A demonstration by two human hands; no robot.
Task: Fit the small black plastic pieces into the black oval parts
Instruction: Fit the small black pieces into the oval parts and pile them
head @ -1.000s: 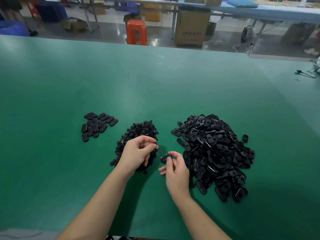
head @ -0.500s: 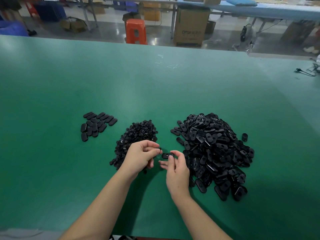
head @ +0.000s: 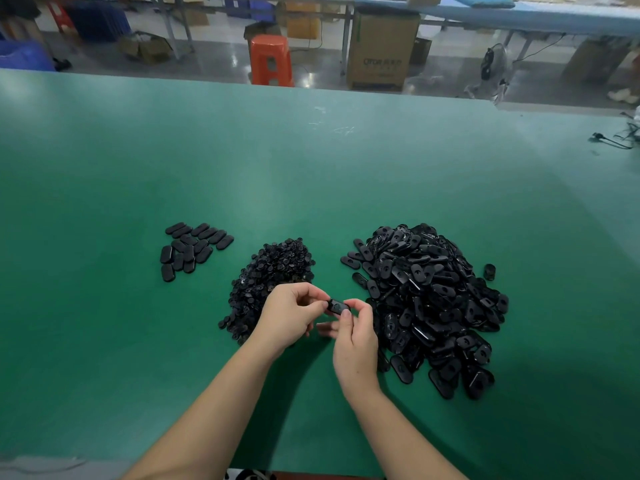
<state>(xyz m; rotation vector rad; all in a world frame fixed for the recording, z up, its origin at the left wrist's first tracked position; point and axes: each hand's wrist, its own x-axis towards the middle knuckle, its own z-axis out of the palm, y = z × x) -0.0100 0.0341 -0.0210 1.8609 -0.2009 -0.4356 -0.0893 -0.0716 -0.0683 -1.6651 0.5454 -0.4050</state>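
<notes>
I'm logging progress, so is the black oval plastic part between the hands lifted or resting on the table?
Lifted: the black oval plastic part is pinched between left hand and right hand.

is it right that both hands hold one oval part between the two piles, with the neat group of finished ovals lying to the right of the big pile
Not quite. In the head view, the neat group of finished ovals lies to the left, beyond the small-piece pile. Both the left hand and right hand do hold the oval part.

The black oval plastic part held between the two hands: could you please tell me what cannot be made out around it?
Head view only:
- Small black plastic piece: hidden by the left hand's fingers, if it is there.
- Whether it is seated in the black oval plastic part: too small and dark.
- The right hand's grip underneath: hidden by its own fingers.
</notes>
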